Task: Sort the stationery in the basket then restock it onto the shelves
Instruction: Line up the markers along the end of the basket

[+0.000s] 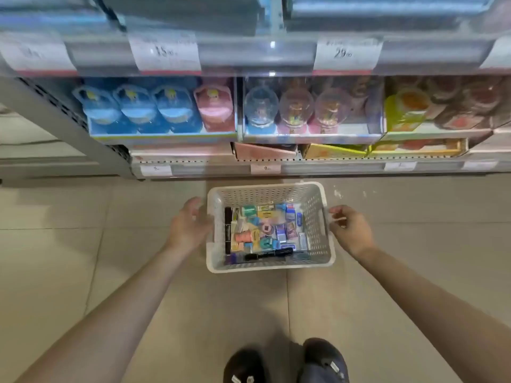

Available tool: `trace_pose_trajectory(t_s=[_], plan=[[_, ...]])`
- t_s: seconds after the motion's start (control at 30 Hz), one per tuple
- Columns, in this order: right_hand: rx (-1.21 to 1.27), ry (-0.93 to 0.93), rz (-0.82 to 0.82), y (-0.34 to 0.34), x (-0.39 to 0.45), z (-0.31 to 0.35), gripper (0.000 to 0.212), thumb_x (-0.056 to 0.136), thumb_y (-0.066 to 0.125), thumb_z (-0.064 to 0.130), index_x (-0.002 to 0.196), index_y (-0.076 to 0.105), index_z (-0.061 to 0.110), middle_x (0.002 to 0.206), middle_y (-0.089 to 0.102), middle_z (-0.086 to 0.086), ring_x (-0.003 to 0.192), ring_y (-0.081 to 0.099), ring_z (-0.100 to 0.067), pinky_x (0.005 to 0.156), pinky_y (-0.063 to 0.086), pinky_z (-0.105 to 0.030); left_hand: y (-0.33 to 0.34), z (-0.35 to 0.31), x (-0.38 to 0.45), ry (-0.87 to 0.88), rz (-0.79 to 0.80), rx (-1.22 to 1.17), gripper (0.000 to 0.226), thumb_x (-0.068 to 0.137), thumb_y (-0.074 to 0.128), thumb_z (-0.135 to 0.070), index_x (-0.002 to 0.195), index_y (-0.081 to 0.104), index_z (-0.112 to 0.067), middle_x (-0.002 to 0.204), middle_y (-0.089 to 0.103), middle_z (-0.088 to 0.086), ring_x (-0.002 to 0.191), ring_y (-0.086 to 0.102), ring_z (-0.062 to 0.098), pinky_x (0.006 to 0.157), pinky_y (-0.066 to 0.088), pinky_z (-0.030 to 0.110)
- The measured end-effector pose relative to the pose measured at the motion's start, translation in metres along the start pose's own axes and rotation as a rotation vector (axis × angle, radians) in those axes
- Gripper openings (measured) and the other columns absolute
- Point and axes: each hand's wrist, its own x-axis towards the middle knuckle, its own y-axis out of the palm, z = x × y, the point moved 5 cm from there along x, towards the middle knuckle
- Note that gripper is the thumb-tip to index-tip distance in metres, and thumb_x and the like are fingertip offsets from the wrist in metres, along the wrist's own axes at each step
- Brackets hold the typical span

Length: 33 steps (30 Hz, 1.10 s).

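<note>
Centrally in the frame, the basket (pixel 269 194) lies between both relaxed, empty hands, left (pixel 190 225) and right (pixel 349 230), equally near its sides.

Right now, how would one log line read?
left hand at basket side | right hand at opposite rim | stationery inside | nothing shelved yet

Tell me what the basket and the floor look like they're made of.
The basket looks like white moulded plastic with a matt finish: its walls have even rows of punched holes and rounded corners. The floor looks like beige glazed tile, probably ceramic: straight joint lines cross it and it shows a soft sheen.
</note>
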Motion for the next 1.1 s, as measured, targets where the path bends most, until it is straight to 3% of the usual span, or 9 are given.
trace_pose_trajectory(t_s=[0.13,0.23,0.33,0.5,0.7,0.83,0.9,1.0,1.1], plan=[[-0.274,-0.152,-0.050,0.032,0.036,-0.014,0.049,0.087,0.060,0.008,0.134,0.049,0.011,0.137,0.040,-0.010,0.108,0.057,-0.027,0.094,0.044,-0.028,0.040,0.031,0.041,0.122,-0.013,0.078,0.057,0.086,0.062,-0.008,0.137,0.040,-0.018,0.089,0.059,-0.006,0.068,0.054,0.003,0.055,0.044,0.018],[-0.348,-0.192,-0.044,0.056,0.058,-0.029,0.073,0.088,0.060,0.012,0.149,0.021,0.018,0.148,0.025,-0.008,0.107,0.057,-0.031,0.086,0.047,-0.034,0.064,0.058,0.066,0.095,-0.007,0.176,0.083,0.089,0.060,-0.011,0.153,0.008,-0.022,0.066,0.050,0.001,0.053,0.052,0.013,0.047,0.041,0.024],[-0.380,-0.209,-0.114,0.068,0.075,-0.044,0.082,0.088,0.051,0.000,0.152,0.004,0.019,0.148,0.026,-0.012,0.091,0.059,-0.038,0.068,0.045,-0.036,0.076,0.068,0.074,0.158,-0.080,0.265,0.082,0.092,0.054,-0.010,0.153,0.002,-0.028,0.066,0.048,0.005,0.051,0.050,0.019,0.053,0.046,0.031],[-0.398,-0.344,-0.210,0.067,0.078,-0.060,0.081,0.083,0.044,-0.011,0.152,0.013,0.017,0.139,0.041,-0.019,0.094,0.057,-0.042,0.073,0.045,-0.038,0.078,0.072,0.075,0.229,-0.204,0.280,0.073,0.093,0.043,-0.002,0.152,0.010,-0.031,0.063,0.038,0.000,0.049,0.038,0.014,0.043,0.029,0.026],[-0.353,-0.356,-0.237,0.060,0.068,-0.072,0.077,0.080,0.043,-0.011,0.150,0.020,0.011,0.126,0.048,-0.022,0.099,0.054,-0.040,0.074,0.043,-0.037,0.089,0.070,0.069,0.244,-0.166,0.272,0.076,0.091,0.043,-0.002,0.152,0.010,-0.033,0.060,0.037,-0.002,0.051,0.041,0.014,0.051,0.045,0.033],[-0.638,-0.576,-0.439,0.065,0.046,-0.044,0.060,0.069,0.054,0.001,0.129,0.049,0.001,0.127,0.050,-0.020,0.108,0.051,-0.038,0.083,0.041,-0.043,0.091,0.070,0.065,0.239,-0.177,0.234,0.076,0.090,0.042,0.000,0.153,0.011,-0.031,0.060,0.037,-0.004,0.053,0.038,0.011,0.051,0.032,0.029],[-0.723,-0.676,-0.230,0.092,0.040,-0.028,0.034,0.075,0.057,0.009,0.108,0.063,0.005,0.109,0.060,-0.013,0.095,0.058,-0.033,0.073,0.045,-0.036,0.092,0.071,0.066,0.230,-0.183,0.237,0.076,0.090,0.042,-0.001,0.153,0.012,-0.031,0.061,0.036,-0.005,0.054,0.038,0.012,0.055,0.032,0.030],[-0.957,-0.336,0.490,0.151,0.053,-0.046,0.021,0.087,0.053,0.020,0.104,0.063,0.011,0.105,0.062,-0.006,0.096,0.060,-0.027,0.067,0.043,-0.027,0.093,0.070,0.065,0.222,-0.188,0.225,0.075,0.091,0.042,-0.002,0.153,0.011,-0.033,0.066,0.035,-0.005,0.058,0.039,0.014,0.056,0.033,0.030],[-1.077,-0.224,0.760,0.184,0.061,-0.066,0.015,0.087,0.055,0.018,0.076,0.054,0.009,0.077,0.056,-0.001,0.080,0.057,-0.022,0.055,0.041,-0.024,0.092,0.069,0.062,0.224,-0.196,0.216,0.074,0.092,0.041,-0.002,0.152,0.011,-0.034,0.066,0.039,-0.004,0.056,0.041,0.013,0.048,0.030,0.028]])
